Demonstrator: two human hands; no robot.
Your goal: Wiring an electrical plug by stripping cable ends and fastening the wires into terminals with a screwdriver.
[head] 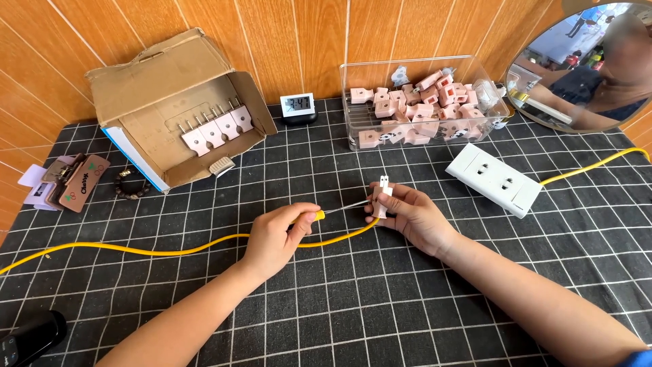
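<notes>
— Forearms enter from the near edge of the table (380,319), which carries a black mat with a white grid. State of the hands?

— Left hand (275,238) is curled shut around a yellow-handled screwdriver (319,215); its thin shaft points at the pink plug (382,200). Right hand (411,217) is pinched shut on that plug, prongs upward.

— Position of the plug?

— Roughly mid-table, held just above the mat. A yellow cable (170,250) runs from the plug leftward, passing under the left hand and off the table's left side.

— Other items, relative to the plug?

— Behind it and to the right, a clear plastic bin (353,102) holding many pink plugs. To the right, a white double socket block (494,178) with its own yellow lead. Behind and to the left, an open cardboard box (163,88) with four pink plugs lying in a row; between box and bin, a small digital clock (297,107). Far left, a bead bracelet (130,185) and a brown wallet (78,182). Far right rear, a round mirror (591,61).
</notes>
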